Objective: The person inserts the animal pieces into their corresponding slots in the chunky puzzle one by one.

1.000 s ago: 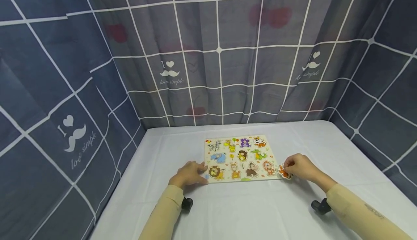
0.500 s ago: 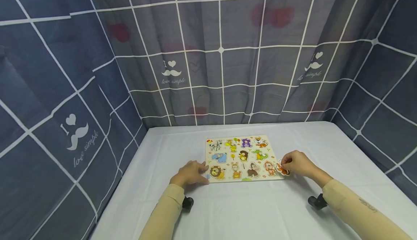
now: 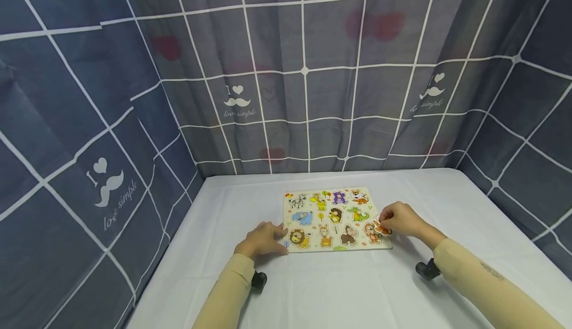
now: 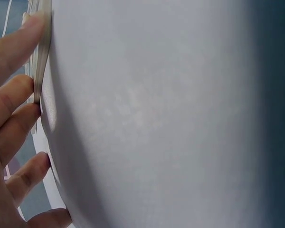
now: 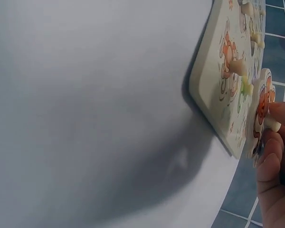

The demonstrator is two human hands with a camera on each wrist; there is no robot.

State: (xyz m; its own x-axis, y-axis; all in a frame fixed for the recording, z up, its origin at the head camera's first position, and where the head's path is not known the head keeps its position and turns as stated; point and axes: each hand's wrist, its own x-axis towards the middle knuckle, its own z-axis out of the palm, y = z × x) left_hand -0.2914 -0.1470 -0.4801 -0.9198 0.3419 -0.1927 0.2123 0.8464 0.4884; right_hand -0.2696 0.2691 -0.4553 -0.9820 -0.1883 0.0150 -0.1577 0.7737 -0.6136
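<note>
A wooden animal puzzle board (image 3: 316,247) lies flat on the table, bearing several knobbed animal pieces. My left hand (image 3: 260,239) rests at its left edge; in the left wrist view the fingertips (image 4: 29,110) touch the board's side and the table. My right hand (image 3: 403,219) pinches the pale knob of an orange animal puzzle piece (image 3: 382,228), just over the board's right edge. In the right wrist view this piece (image 5: 260,110) stands tilted above the board surface, apart from it. The hand's fingers partly cover its picture.
A white cloth (image 3: 339,289) covers the table. Dark grid-patterned curtains (image 3: 277,96) enclose the back and sides. A black wrist device (image 3: 258,281) is on the left wrist, another black device (image 3: 428,269) on the right.
My right hand has moved left with the orange piece, from beside the board's right edge to over it. The left hand stays at the board's left edge.
</note>
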